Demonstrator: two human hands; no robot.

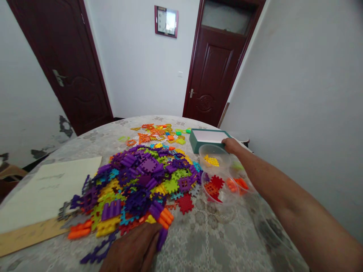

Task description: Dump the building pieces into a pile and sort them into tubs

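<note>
My right hand reaches forward and grips the near right corner of a green box with a white inside. Low in the view, my left hand is closed at the near edge of a pile of plastic building pieces, mostly purple, with lime, yellow, blue and red among them. Its fingertips are hidden. Right by its fingers are an orange connector piece and a purple piece. A dark purple lattice piece lies to its left.
Clear round tubs stand on the right: one with yellow pieces, one with red pieces, one with orange pieces. Orange pieces are spread farther back. A pale board lies at left on the patterned tablecloth.
</note>
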